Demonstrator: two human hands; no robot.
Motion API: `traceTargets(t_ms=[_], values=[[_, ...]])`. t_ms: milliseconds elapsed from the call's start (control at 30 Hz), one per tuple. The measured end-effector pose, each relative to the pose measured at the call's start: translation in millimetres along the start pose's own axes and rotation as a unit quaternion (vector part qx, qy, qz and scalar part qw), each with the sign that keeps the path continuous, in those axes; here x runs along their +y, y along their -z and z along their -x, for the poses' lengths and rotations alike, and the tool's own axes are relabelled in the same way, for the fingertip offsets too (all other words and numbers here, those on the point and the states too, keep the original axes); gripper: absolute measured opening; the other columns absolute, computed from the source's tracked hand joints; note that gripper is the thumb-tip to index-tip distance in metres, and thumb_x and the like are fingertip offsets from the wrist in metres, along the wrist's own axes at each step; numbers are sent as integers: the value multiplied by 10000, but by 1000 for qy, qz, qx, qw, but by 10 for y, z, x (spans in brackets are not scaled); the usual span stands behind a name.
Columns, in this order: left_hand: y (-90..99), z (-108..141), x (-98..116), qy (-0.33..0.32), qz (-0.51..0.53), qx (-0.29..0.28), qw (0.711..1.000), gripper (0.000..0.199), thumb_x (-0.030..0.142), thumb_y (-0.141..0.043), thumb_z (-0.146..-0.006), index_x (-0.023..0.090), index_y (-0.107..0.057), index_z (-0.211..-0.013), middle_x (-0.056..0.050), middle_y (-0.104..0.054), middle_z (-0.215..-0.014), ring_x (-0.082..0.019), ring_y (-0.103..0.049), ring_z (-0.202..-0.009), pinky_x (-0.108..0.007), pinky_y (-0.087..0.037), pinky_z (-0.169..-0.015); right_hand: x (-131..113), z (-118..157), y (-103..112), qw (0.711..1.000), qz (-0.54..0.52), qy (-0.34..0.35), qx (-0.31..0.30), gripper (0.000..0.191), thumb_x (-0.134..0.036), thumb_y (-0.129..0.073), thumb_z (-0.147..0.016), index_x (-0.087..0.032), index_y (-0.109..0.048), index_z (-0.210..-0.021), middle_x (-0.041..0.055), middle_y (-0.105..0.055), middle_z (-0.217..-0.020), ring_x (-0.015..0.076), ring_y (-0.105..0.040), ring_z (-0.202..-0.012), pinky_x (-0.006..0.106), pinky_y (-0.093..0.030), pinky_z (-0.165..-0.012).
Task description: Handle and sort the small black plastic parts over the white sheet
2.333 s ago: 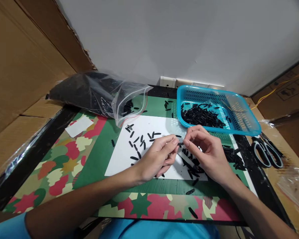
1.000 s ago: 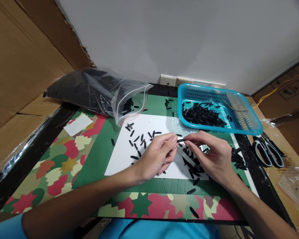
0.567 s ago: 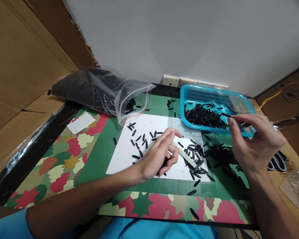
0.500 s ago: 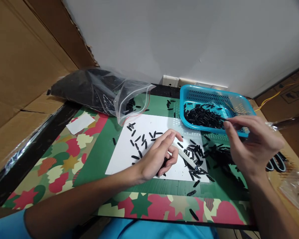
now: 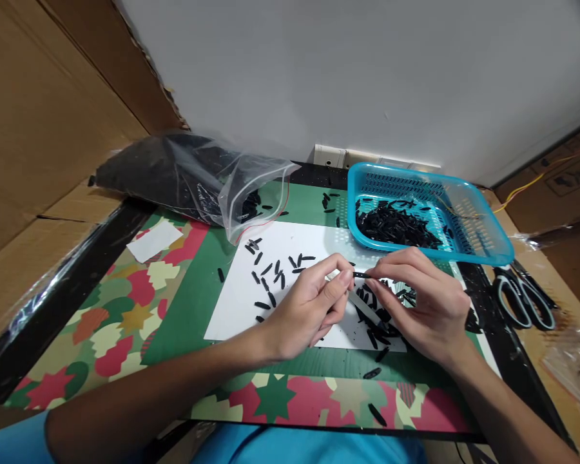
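Note:
Above the white paper [image 5: 236,303], my left hand [image 5: 302,309] and my right hand [image 5: 423,299] meet, both with fingers closed. A small, slim black piece [image 5: 361,275] spans their fingertips, one end pinched by each hand. What else lies in the left palm is hidden. A white flat stick [image 5: 365,308] rests on the paper beneath the hands, partly covered. Loose black pieces [image 5: 278,274] of the same slim shape are scattered left of it, and more lie heaped under my right hand.
A blue basket [image 5: 464,253] with many black pieces stands at the back right. Scissors [image 5: 524,299] lie beside it. At the back left rests an open zip bag [image 5: 174,174] full of black pieces. A white paper scrap [image 5: 154,241] is on the patterned mat [image 5: 188,322].
My right hand has moved left and down from the basket's front edge, bringing a black piece to my left hand's fingertips. The left fingers have closed on its end. The scissors are now uncovered.

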State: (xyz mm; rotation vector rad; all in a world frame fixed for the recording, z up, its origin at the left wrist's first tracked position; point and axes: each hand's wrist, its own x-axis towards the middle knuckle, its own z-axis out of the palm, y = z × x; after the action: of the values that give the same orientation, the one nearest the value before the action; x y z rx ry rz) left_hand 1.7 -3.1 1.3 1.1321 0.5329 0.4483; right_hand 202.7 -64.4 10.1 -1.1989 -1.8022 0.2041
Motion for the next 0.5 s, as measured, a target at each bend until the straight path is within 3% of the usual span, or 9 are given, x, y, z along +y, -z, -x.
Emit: traceTargets(t_ms=[200, 300, 367, 433, 500], values=[[0, 4, 3, 4, -5, 2, 1000, 305, 528, -491, -1090, 245, -461, -981, 139, -356, -517, -49, -249, -344, -113, -281, -328, 62, 38, 19, 997, 58, 49, -1, 248, -57, -690, -939, -247, -729, -1094, 68, -759, -939, 231, -698, -829, 394, -551, -735], [5, 11, 23, 15, 6, 7, 1000, 311, 555, -446, -1096, 250, -472, -1041, 136, -372, -538, -52, -251, -343, -113, -270, -326, 186, 70, 137, 980, 174, 82, 55, 240, -101, -723, -922, -280, -735, -1081, 66, -781, -961, 263, -716, -837, 424, -520, -750], [11, 12, 42, 28, 19, 13, 999, 326, 581, -401, -1099, 261, -465, -1100, 134, -386, -548, -58, -259, -340, -114, -253, -325, 279, 77, 250, 953, 274, 50, 118, 175, -158, -728, -945, -283, -744, -1067, 73, -786, -953, 291, -722, -861, 462, -505, -809], [17, 9, 56, 41, 27, 14, 999, 361, 619, -359, -1095, 275, -450, -1151, 133, -395, -548, -65, -268, -331, -119, -228, -321, 344, 65, 341, 926, 356, -9, 123, 134, -231, -720, -979, -261, -758, -1104, 101, -794, -999, 329, -721, -939, 505, -491, -886], [24, 3, 56, 51, 21, 14, 998, 407, 655, -319, -1087, 284, -444, -1198, 130, -409, -549, -71, -276, -328, -124, -214, -320, 350, 43, 363, 926, 361, -23, 111, 177, -252, -721, -986, -234, -755, -1159, 118, -793, -1023, 337, -715, -969, 505, -495, -901]])
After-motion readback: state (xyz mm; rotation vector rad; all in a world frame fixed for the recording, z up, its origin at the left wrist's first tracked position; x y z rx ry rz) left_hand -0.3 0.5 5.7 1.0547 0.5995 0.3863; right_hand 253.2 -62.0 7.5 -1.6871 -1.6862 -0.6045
